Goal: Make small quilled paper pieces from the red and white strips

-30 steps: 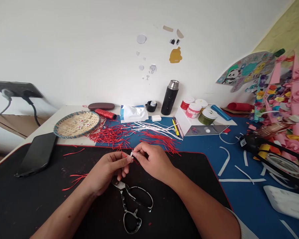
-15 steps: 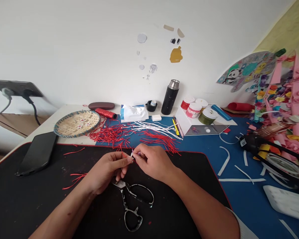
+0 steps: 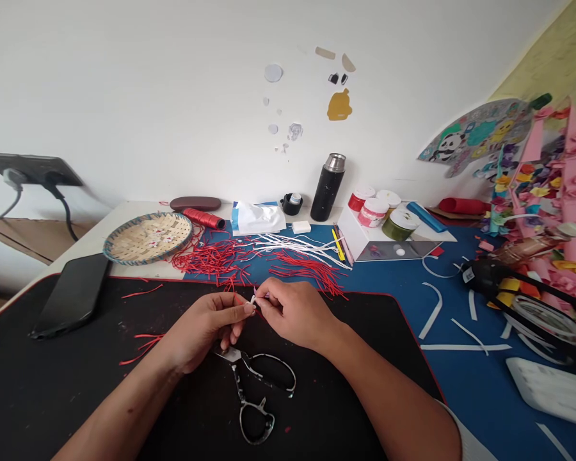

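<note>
My left hand is closed in a pinch, thumb against fingers, on a small white cord-like piece. A bit of red cord shows beside its fingertips. My right hand meets it fingertip to fingertip, also closed in a pinch; a sliver of something purple peeks out there, too small to name. Below both hands, scissors with worn black-and-silver handles lie spread on the black mat, their blade tips hidden under my left hand.
Behind my hands lie cut red cords and white cords. A woven basket and a phone are at left. A black thermos stands by the wall, near lidded jars. White strips lie at right.
Both hands stay nearly in place, still pinching. The white piece between the fingertips has tilted slightly and shows a little more.
</note>
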`<act>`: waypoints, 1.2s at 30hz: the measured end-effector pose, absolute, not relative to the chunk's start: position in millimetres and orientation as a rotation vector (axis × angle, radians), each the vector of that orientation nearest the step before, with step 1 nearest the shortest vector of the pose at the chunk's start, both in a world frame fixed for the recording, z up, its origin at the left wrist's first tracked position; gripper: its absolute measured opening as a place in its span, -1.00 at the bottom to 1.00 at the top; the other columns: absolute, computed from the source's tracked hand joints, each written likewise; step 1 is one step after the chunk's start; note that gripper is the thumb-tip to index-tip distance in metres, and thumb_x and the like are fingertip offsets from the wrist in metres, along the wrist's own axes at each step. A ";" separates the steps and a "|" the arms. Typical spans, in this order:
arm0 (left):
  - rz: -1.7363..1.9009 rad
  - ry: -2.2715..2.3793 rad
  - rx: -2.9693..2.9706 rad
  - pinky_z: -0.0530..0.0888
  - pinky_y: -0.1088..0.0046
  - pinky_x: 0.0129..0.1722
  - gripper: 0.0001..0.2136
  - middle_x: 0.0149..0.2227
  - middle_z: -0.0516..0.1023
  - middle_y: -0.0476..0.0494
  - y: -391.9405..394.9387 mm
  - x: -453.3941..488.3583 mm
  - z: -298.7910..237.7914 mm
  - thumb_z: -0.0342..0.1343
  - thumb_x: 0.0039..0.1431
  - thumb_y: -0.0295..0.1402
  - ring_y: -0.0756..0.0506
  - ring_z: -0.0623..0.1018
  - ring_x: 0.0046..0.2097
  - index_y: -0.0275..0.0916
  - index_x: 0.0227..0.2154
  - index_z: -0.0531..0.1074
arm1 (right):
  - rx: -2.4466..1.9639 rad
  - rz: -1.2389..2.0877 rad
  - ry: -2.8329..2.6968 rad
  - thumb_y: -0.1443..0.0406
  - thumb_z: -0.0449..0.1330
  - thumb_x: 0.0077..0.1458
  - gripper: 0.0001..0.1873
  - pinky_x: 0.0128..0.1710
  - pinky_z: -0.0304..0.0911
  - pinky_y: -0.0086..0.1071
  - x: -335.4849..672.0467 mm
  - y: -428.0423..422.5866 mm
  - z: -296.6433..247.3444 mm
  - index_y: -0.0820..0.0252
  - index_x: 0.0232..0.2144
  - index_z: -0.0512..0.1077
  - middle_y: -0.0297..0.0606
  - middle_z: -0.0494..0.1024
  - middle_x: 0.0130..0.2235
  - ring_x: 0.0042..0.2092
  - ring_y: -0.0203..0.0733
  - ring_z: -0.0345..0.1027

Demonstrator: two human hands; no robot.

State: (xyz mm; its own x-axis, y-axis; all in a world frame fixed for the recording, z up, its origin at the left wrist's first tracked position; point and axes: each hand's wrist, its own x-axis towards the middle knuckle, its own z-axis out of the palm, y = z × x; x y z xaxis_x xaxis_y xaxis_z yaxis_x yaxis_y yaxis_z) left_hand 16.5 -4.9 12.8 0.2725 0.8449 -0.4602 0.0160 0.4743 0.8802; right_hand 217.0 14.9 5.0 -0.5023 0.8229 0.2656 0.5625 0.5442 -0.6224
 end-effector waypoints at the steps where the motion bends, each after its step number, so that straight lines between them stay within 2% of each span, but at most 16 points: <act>1: 0.677 1.168 0.929 0.21 0.53 -0.62 -0.57 -0.65 0.44 0.02 -4.9 16.2 12.5 0.47 -0.16 0.00 0.05 0.29 -0.63 -0.24 -0.59 0.44 | -1.124 0.626 -2.249 0.29 0.17 0.31 -0.93 -0.43 0.03 -0.39 216.7 14.7 4.8 0.10 -0.26 0.46 -0.39 0.52 -0.50 -0.50 -0.27 0.31; 7: 0.667 1.155 0.914 0.22 0.54 -0.61 -0.63 -0.65 0.44 0.04 -5.9 15.9 11.5 0.50 -0.18 -0.10 0.04 0.32 -0.61 -0.25 -0.53 0.49 | -1.128 0.524 -2.282 0.33 0.17 0.22 -0.95 -0.45 -0.03 -0.39 214.4 13.9 2.2 0.11 -0.33 0.40 -0.42 0.46 -0.55 -0.53 -0.30 0.23; 16: 0.736 1.149 0.846 0.17 0.55 -0.64 -0.62 -0.68 0.42 0.05 -7.8 23.1 12.7 0.52 -0.23 -0.12 0.06 0.29 -0.64 -0.24 -0.57 0.47 | -1.112 0.421 -2.280 0.31 0.14 0.26 -0.88 -0.46 -0.07 -0.38 213.4 15.0 -2.0 0.11 -0.36 0.41 -0.40 0.47 -0.54 -0.52 -0.29 0.24; 20: 0.765 1.161 0.940 0.22 0.53 -0.62 -0.64 -0.64 0.46 0.03 -7.1 21.5 11.5 0.48 -0.14 -0.08 0.04 0.32 -0.62 -0.23 -0.53 0.49 | -1.126 0.607 -2.159 0.30 0.17 0.28 -0.90 -0.46 0.01 -0.42 215.8 15.2 -0.2 0.10 -0.32 0.46 -0.45 0.43 -0.55 -0.54 -0.33 0.20; 27: 0.849 1.407 1.363 0.32 0.48 -0.55 -0.65 -0.55 0.50 0.02 -11.4 22.4 11.3 0.29 0.11 0.04 -0.05 0.41 -0.54 -0.17 -0.43 0.51 | -1.126 0.960 -1.951 0.24 0.18 0.35 -0.86 -0.38 0.15 -0.42 217.4 18.6 6.5 0.11 -0.23 0.53 -0.39 0.55 -0.40 -0.42 -0.30 0.34; 31: 0.834 1.492 1.608 0.29 0.47 -0.51 -0.69 -0.53 0.53 0.01 -13.9 24.1 8.3 0.20 0.22 0.00 -0.06 0.40 -0.51 -0.16 -0.37 0.57 | -1.142 1.051 -1.901 0.23 0.20 0.34 -0.87 -0.40 0.16 -0.42 215.8 19.0 6.3 0.11 -0.21 0.53 -0.41 0.49 -0.45 -0.46 -0.30 0.32; 36: 0.815 1.531 1.729 0.30 0.46 -0.48 -0.70 -0.50 0.58 0.00 -15.3 22.7 6.0 0.16 0.27 -0.04 -0.08 0.44 -0.49 -0.16 -0.32 0.59 | -1.136 1.101 -1.882 0.26 0.24 0.29 -0.93 -0.43 0.13 -0.42 216.0 18.2 5.8 0.12 -0.23 0.51 -0.48 0.40 -0.52 -0.50 -0.32 0.26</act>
